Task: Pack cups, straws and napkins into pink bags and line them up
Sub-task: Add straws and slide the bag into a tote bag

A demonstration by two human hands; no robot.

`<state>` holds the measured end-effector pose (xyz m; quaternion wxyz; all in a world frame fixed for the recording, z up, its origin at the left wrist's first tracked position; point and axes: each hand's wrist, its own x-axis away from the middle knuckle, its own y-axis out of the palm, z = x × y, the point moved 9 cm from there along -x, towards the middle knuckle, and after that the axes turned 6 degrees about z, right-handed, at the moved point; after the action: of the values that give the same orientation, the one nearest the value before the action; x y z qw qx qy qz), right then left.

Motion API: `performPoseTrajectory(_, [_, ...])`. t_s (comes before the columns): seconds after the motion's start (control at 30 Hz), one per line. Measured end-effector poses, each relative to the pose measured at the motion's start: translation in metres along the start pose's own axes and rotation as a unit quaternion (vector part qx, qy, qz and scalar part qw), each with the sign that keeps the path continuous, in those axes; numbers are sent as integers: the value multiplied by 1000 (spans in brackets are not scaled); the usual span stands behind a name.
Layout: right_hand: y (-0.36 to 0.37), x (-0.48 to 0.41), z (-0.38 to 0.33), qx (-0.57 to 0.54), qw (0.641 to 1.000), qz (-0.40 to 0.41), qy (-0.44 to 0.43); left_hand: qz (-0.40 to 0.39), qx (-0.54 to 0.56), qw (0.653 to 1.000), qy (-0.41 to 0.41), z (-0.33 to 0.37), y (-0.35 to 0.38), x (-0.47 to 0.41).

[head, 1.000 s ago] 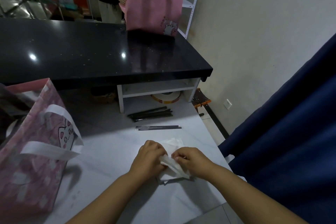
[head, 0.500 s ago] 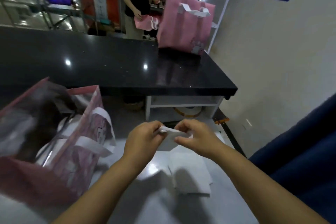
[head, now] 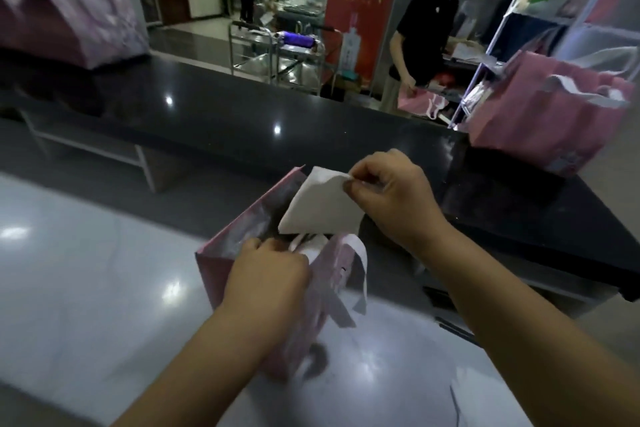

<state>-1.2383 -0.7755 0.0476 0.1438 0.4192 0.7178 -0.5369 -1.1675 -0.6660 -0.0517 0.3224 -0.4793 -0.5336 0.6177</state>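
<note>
A pink bag (head: 239,236) with white handles stands open on the pale worktop (head: 86,270) in front of me. My left hand (head: 266,281) grips the bag's near rim by the handle and holds the mouth apart. My right hand (head: 391,198) pinches a folded white napkin (head: 322,208) by its upper corner, and the napkin hangs over the bag's opening, its lower edge at the mouth. What lies inside the bag is dark and blurred.
A raised black counter (head: 207,121) runs behind the bag. On it stand a pink bag (head: 543,121) at the right and another pink bag (head: 65,17) at far left. A person in black (head: 422,38) handles a pink bag beyond. More napkins (head: 474,388) lie at lower right.
I lifted the napkin off the worktop and carried it left over the bag. My left hand let go of the napkin and took the bag's rim. The view swung left.
</note>
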Motion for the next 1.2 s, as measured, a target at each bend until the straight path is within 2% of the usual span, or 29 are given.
performPoseTrajectory(0.1, [45, -6, -15, 49, 995, -89, -22, 7, -24, 1000, -18, -28, -6, 5])
performPoseTrajectory(0.27, [103, -2, -37, 150, 974, -155, -68, 6, -66, 998, -23, -71, -10, 14])
performPoseTrajectory(0.37, [110, -10, -44, 190, 970, -125, -83, 7, -61, 998, -34, -95, -8, 16])
performPoseTrajectory(0.47, [117, -10, -61, 219, 960, -96, -148, 18, -50, 998, -34, -112, -4, 14])
performPoseTrajectory(0.5, [128, -4, -64, 230, 950, -125, -172, 26, -46, 998, -29, -115, -4, 13])
performPoseTrajectory(0.57, [160, 15, -59, 241, 924, -241, -174, 35, -32, 999, -24, -121, -5, 10])
performPoseTrajectory(0.67, [194, 43, -36, 213, 884, -405, -92, 17, -31, 999, 2, -123, 5, 6])
performPoseTrajectory(0.77, [208, 58, -25, 188, 853, -483, -54, 19, -27, 999, 24, -125, 9, 3])
performPoseTrajectory(0.83, [206, 53, -25, 169, 860, -481, -41, 27, -14, 999, 35, -129, 8, 2])
performPoseTrajectory(0.93, [185, 33, -28, 125, 889, -440, -11, 46, 25, 997, 56, -133, 3, -1])
performPoseTrajectory(1.03, [147, 2, -30, 75, 946, -316, -3, 40, 52, 996, 66, -142, 4, -5])
performPoseTrajectory(1.1, [123, -12, -29, 68, 968, -240, -21, 7, 40, 996, 84, -146, 9, -11])
performPoseTrajectory(1.13, [117, -14, -24, 84, 968, -234, -23, -8, 34, 995, 93, -146, 12, -16])
performPoseTrajectory(1.2, [120, -6, -8, 118, 948, -295, 17, -28, 30, 993, 113, -142, 16, -27])
